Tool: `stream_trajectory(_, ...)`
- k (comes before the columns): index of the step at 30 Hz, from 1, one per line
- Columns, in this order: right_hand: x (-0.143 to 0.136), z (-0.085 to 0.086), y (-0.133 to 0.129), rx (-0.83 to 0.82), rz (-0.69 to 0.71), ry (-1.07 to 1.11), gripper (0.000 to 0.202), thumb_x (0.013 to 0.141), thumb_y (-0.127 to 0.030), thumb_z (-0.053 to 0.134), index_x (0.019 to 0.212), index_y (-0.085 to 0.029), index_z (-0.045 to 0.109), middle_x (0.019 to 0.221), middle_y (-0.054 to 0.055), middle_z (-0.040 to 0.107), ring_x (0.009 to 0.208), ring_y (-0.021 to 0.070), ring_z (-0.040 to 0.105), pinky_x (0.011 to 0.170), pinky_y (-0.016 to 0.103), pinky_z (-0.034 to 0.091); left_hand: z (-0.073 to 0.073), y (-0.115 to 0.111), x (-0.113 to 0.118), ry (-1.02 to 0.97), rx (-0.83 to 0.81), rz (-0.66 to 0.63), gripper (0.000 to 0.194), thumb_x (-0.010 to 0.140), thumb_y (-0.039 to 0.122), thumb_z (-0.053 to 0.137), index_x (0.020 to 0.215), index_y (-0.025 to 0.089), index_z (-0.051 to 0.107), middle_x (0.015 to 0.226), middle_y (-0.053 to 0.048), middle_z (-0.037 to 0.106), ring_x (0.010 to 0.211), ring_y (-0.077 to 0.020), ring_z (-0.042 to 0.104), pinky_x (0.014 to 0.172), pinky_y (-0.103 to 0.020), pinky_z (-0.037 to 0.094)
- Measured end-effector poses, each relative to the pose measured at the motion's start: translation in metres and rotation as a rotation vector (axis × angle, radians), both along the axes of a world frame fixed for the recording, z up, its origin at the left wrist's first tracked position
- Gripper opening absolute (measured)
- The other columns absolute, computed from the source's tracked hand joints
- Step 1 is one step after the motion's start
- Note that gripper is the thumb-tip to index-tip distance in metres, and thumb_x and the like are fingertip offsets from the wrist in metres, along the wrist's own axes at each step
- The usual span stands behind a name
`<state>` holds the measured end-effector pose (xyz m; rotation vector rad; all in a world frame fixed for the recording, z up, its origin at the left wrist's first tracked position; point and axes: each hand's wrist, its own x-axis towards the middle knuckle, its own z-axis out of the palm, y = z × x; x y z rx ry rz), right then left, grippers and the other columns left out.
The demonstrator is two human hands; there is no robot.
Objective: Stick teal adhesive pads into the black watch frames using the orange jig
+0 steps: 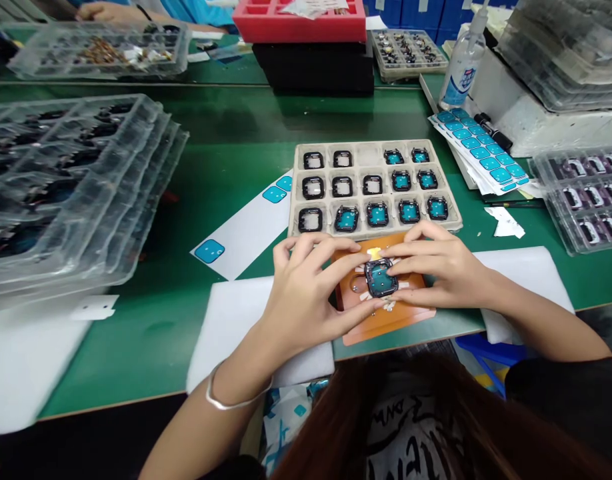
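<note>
A black square watch case frame with a blue sticker inside lies over an orange printed mat at the table's front edge. My left hand grips the frame from the left, thumb at its lower edge and fingers at its upper side. From the right, my right hand presses fingertips on the sticker and the frame's rim. Just beyond is a beige compartment tray of similar frames, several with blue stickers inside and several without. A white backing sheet with a few blue stickers rests left of the tray.
Stacked clear trays stand at left. Blue sticker sheets, a pump bottle and another parts tray are at right. White foam pads lie under my forearms. Behind stands a red bin; a co-worker's arm shows at far left.
</note>
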<state>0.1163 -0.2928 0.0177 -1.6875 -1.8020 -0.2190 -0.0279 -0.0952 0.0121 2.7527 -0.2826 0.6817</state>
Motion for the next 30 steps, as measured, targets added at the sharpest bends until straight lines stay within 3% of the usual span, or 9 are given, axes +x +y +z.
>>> stream_trajectory(22,-0.001,0.0,-0.001,-0.041,-0.007,-0.007,0.022,0.089,-0.037,0.068,0.095,-0.017,0.075,0.112,0.01,0.075,0.09,0.0232,0.054,0.076,0.038,0.048,-0.002,0.002,0.0,0.034,-0.025,-0.02,0.043,0.087,0.058,0.062,0.112,0.022,0.065,0.115,-0.011,0.067,0.107,-0.0313,0.052,0.087,-0.05,0.036)
stream_trajectory(26,0.003,-0.001,0.0,-0.1,-0.003,-0.04,0.022,0.088,-0.04,0.069,0.085,-0.019,0.075,0.106,0.009,0.076,0.09,0.0238,0.055,0.077,0.04,0.043,-0.006,0.003,0.003,0.078,-0.095,-0.037,0.041,0.085,0.058,0.065,0.105,0.023,0.066,0.119,-0.01,0.066,0.111,-0.0314,0.049,0.091,-0.052,0.038)
stream_trajectory(30,0.006,-0.005,0.001,-0.042,0.015,0.012,0.022,0.086,-0.04,0.071,0.088,-0.018,0.073,0.104,0.01,0.076,0.088,0.0222,0.056,0.077,0.038,0.045,-0.01,0.003,0.007,0.048,-0.228,-0.084,0.038,0.081,0.051,0.073,0.106,0.023,0.065,0.115,-0.009,0.066,0.11,-0.0285,0.051,0.095,-0.051,0.041)
